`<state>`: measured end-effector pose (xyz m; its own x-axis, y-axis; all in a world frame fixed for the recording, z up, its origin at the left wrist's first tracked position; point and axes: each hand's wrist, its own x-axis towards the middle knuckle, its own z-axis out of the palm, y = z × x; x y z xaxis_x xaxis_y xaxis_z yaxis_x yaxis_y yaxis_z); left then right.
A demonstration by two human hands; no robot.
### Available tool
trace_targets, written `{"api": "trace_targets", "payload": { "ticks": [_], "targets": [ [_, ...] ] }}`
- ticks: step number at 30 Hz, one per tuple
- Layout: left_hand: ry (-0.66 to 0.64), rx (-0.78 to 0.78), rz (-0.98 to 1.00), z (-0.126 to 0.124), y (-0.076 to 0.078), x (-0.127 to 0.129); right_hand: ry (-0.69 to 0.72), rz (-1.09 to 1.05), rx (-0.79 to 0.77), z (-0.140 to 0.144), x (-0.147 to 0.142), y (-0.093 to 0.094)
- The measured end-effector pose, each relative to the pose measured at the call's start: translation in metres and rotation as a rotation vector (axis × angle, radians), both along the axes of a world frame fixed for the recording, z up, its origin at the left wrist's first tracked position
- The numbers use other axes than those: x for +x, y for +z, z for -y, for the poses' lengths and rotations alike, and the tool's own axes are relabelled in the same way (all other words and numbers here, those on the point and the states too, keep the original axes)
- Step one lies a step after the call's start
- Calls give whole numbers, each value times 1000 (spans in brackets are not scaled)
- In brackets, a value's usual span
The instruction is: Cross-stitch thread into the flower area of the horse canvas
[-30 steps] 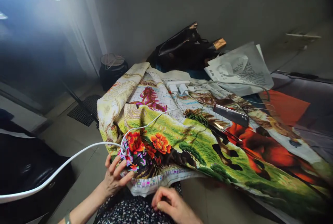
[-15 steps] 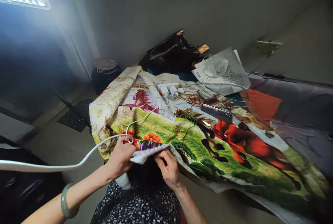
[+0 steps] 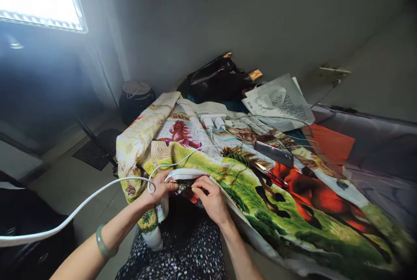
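A large cross-stitch cloth (image 3: 234,180) with horses, green grass and flowers is spread before me and hangs over my lap. My left hand (image 3: 160,188) is closed on its folded near edge, the thumb pressed on a dark, flowered stitched patch (image 3: 186,184). At the right of that patch my right hand (image 3: 210,195) pinches with thumb and forefinger; what sits between the fingertips is too small to make out. A white cable (image 3: 107,186) passes over my left wrist and loops there. Green threads (image 3: 239,156) and scissors (image 3: 270,173) lie on the cloth.
A power strip with white chargers (image 3: 213,121) and a dark phone (image 3: 273,153) rest on the cloth. Behind are a black bag (image 3: 215,80) and a grey printed bag (image 3: 280,102). A bright lamp (image 3: 39,0) hangs at upper left. An orange sheet (image 3: 332,143) lies right.
The cloth's near edge has been turned up, so the dark stitched patch now faces me. My left thumb now lies over it, and my right fingers have closed together beside it. The view has shifted slightly.
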<state>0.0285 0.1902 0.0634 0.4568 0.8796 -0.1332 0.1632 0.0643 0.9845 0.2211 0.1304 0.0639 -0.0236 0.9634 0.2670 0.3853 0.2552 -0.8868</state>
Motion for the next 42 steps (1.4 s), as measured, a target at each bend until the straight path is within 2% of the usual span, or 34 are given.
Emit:
{"api": "trace_targets", "payload": {
  "ticks": [3,8,11,13,18,42],
  "targets": [
    [-28,-105,89,-11,-1,2,-59,-65,-65,5,-18,-5],
    [-26,-197,169,-9,-3,2,-198,-266,-257,19,-47,-15],
    [-25,-237,198,-9,-3,2,-247,-376,-403,20,-57,-19],
    [-25,-255,213,-10,-3,2,-272,-430,-448,19,-61,-21],
    [-24,-275,241,-11,-2,4,-299,-496,-450,18,-64,-24],
    [20,-288,236,-11,-4,5,-323,-548,-409,17,-67,-32]
  ]
}}
